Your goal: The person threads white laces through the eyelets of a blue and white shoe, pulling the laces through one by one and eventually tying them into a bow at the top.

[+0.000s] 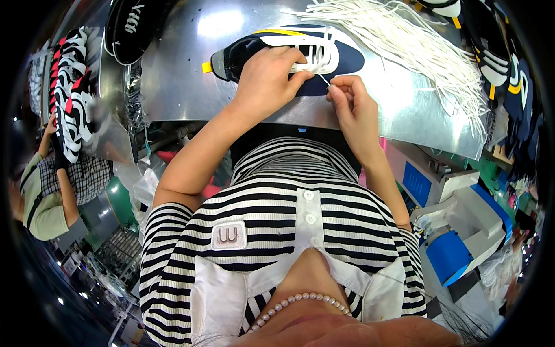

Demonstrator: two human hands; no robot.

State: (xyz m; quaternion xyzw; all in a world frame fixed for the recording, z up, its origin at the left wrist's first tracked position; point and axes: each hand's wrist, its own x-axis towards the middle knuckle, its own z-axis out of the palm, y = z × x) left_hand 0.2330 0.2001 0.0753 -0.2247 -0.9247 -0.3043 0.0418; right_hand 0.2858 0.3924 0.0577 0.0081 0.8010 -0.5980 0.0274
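Under the left grip [266, 76] lies a navy-and-white shoe [296, 40].

The shoe [289, 40] is navy, white and yellow, its collar black. Beneath it, the tabletop [179, 75] is silver; to its right, the loose laces [404, 46] are white.
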